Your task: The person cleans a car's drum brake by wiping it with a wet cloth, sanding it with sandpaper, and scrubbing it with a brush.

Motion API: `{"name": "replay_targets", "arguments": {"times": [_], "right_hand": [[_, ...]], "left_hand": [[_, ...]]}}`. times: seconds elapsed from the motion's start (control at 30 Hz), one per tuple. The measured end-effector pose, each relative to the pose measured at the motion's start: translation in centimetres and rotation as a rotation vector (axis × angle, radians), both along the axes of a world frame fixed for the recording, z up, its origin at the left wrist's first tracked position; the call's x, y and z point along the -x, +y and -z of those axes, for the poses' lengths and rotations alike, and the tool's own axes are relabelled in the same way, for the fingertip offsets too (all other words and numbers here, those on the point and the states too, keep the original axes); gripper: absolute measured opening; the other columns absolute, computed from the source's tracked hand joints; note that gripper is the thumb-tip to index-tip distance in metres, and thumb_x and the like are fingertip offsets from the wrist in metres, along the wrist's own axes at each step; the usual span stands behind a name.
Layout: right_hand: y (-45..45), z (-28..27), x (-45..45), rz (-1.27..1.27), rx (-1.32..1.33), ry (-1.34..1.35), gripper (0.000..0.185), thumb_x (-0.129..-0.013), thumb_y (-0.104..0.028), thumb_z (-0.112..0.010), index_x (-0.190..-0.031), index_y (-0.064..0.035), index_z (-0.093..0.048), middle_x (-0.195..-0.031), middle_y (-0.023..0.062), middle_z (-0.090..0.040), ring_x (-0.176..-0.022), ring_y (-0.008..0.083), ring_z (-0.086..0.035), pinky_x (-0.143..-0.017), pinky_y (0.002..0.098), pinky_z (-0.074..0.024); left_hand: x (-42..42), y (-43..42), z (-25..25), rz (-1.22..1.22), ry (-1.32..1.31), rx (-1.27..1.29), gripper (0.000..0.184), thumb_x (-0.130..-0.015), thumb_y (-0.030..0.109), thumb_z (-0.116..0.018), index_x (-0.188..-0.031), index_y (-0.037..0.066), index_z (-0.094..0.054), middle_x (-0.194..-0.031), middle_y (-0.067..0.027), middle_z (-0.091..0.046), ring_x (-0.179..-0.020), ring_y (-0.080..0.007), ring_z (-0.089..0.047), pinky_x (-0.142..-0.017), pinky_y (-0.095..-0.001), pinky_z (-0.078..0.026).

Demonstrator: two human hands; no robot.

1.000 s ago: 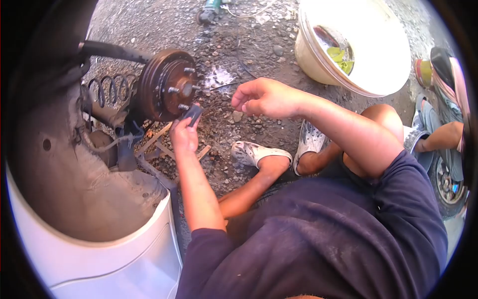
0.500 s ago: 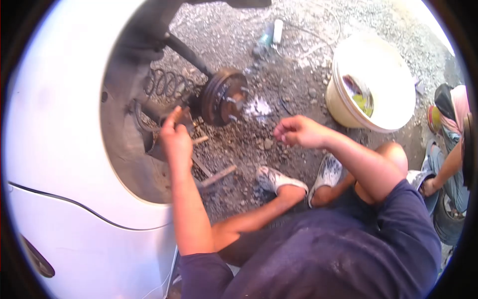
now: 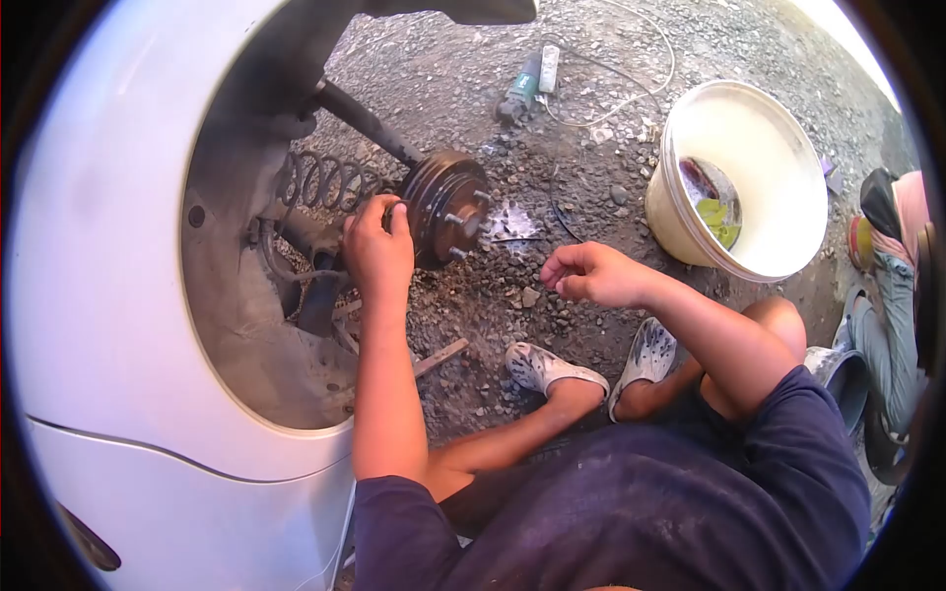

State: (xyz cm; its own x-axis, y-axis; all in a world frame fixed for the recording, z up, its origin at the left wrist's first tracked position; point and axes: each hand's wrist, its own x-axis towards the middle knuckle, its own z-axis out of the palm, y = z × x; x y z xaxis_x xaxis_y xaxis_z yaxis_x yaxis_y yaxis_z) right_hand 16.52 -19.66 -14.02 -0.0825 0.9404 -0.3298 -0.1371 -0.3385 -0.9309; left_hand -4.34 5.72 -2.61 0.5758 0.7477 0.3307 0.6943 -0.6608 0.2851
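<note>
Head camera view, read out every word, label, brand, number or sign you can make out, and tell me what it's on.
No text can be read with certainty.
Teal power tool: a pale mark on its body, too small to read.
Rusty drum: no lettering visible.
Pale bucket: no lettering visible on the side shown.
White car panel: no lettering visible.

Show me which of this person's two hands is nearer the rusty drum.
The left hand: it is right beside the rusty drum, though whether they touch is unclear. The right hand hangs clearly apart from it, above the gravel.
</note>
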Motion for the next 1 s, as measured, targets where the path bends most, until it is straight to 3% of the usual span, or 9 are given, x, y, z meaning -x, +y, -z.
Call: {"name": "replay_targets", "arguments": {"times": [0.03,0.07,0.2,0.4,0.47,0.63,0.73,0.83,1.0], "right_hand": [[-0.1,-0.1,-0.1,-0.016,-0.009,-0.042,0.033,-0.101,-0.012,-0.069,-0.132,-0.0021,-0.073,-0.116,0.0095,-0.078,-0.108,0.0173,-0.072,-0.097,0.0356,-0.0573],[-0.2,0.2,-0.2,-0.005,-0.004,-0.04,0.033,-0.101,-0.012,-0.069,-0.132,-0.0021,-0.073,-0.116,0.0095,-0.078,-0.108,0.0173,-0.072,-0.097,0.0356,-0.0573],[-0.7,1.6,-0.4,-0.001,0.044,0.006,0.032,-0.101,-0.011,-0.069,-0.131,-0.0023,-0.073,-0.117,0.01,-0.079,-0.111,0.0183,-0.073,-0.099,0.0362,-0.0572],[-0.8,1.2,-1.3,0.004,0.009,-0.034,0.032,-0.101,-0.009,-0.068,-0.131,-0.0019,-0.072,-0.117,0.0098,-0.079,-0.109,0.0172,-0.073,-0.097,0.0356,-0.0578],[-1.0,1.7,-1.4,0.043,0.075,0.137,0.032,-0.101,-0.008,-0.067,-0.132,-0.0007,-0.071,-0.114,0.0078,-0.077,-0.103,0.0156,-0.071,-0.092,0.0342,-0.0581],[-0.4,1.8,-0.4,0.022,0.099,0.2,0.032,-0.102,-0.007,-0.066,-0.132,0.0003,-0.07,-0.111,0.0044,-0.074,-0.098,0.0132,-0.067,-0.089,0.0326,-0.0579],[-0.1,1.0,-0.2,0.016,0.068,0.209,0.031,-0.103,-0.007,-0.065,-0.133,0.0003,-0.069,-0.112,0.0038,-0.073,-0.098,0.0129,-0.067,-0.089,0.0325,-0.0579],[-0.6,0.1,-1.0,0.021,0.059,0.226,0.03,-0.103,-0.007,-0.065,-0.133,-0.0002,-0.069,-0.116,0.0051,-0.073,-0.102,0.0135,-0.068,-0.092,0.0331,-0.058],[-0.9,1.4,-2.2,0.031,0.083,0.233,0.032,-0.103,-0.006,-0.065,-0.134,-0.0007,-0.068,-0.122,0.006,-0.074,-0.107,0.0152,-0.068,-0.095,0.0349,-0.058]], "left_hand": [[-0.5,0.2,0.7,0.026,-0.033,-0.128,0.014,-0.097,0.016,-0.077,-0.108,0.006,-0.077,-0.108,-0.0142,-0.08,-0.099,-0.0384,-0.073,-0.088,-0.0491,-0.057],[-0.8,0.4,1.3,0.027,-0.116,-0.088,0.013,-0.099,0.016,-0.076,-0.107,0.006,-0.077,-0.107,-0.0132,-0.08,-0.102,-0.039,-0.072,-0.089,-0.0488,-0.056],[-2.0,0.2,1.8,0.039,-0.014,-0.193,0.014,-0.101,0.018,-0.076,-0.107,0.006,-0.075,-0.103,-0.0129,-0.079,-0.099,-0.0385,-0.072,-0.087,-0.0487,-0.057],[4.9,0.4,5.6,0.07,-0.227,-0.141,0.012,-0.1,0.016,-0.08,-0.105,0.005,-0.078,-0.1,-0.0128,-0.079,-0.09,-0.0343,-0.075,-0.08,-0.0457,-0.059],[6.0,0.2,6.4,0.048,-0.269,-0.115,0.013,-0.101,0.016,-0.082,-0.107,0.004,-0.079,-0.098,-0.0125,-0.079,-0.088,-0.0309,-0.077,-0.08,-0.0452,-0.059],[-1.4,2.2,2.2,0.3,-0.137,-0.166,0.007,-0.097,0.012,-0.08,-0.102,0.006,-0.078,-0.095,-0.0105,-0.078,-0.096,-0.0346,-0.072,-0.084,-0.0449,-0.058],[-4.3,2.6,1.0,0.267,0.069,-0.145,0.008,-0.097,0.013,-0.079,-0.102,0.007,-0.077,-0.096,-0.0115,-0.078,-0.098,-0.0359,-0.07,-0.087,-0.0458,-0.057],[-0.9,2.1,1.8,0.239,-0.117,-0.105,0.007,-0.097,0.012,-0.08,-0.102,0.007,-0.077,-0.095,-0.0109,-0.078,-0.096,-0.035,-0.071,-0.082,-0.0455,-0.057],[3.8,0.1,4.6,0.117,-0.183,-0.158,0.007,-0.098,0.01,-0.081,-0.103,0.007,-0.078,-0.096,-0.0104,-0.079,-0.093,-0.0331,-0.073,-0.075,-0.0446,-0.057]]}}
